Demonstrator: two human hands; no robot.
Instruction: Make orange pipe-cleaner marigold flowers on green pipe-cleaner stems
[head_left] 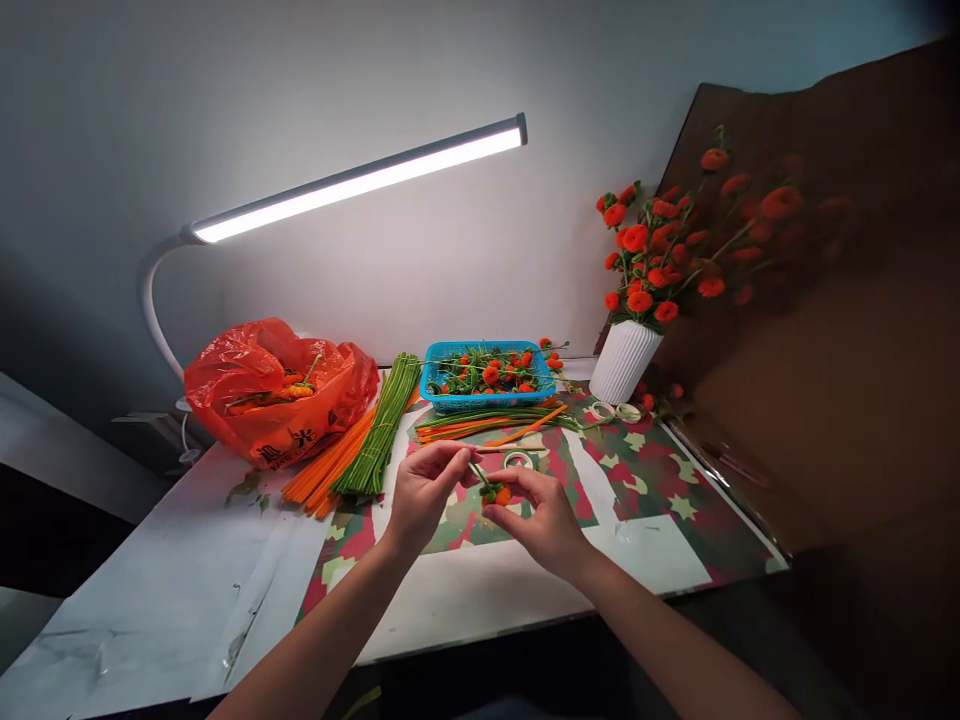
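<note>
Over the middle of the table, my left hand (427,490) pinches the green stem of a small orange pipe-cleaner flower (496,495) between thumb and forefinger. From the other side, my right hand (544,515) has its thumb and fingertips closed on the flower head. Just beyond my hands lie a roll of tape (518,460) and a thin stick (517,449). Farther back, green and orange pipe cleaners (457,428) lie in front of a blue plastic basket (487,403) holding several red-orange flowers with green stems.
An orange plastic bag (337,375) stands at the left, beside a green pipe-cleaner bundle (386,430) and orange ones (311,485). At the right, a white ribbed vase (624,362) holds several red flowers (637,240) near tape rolls (628,412). A lit lamp (360,180) hangs above.
</note>
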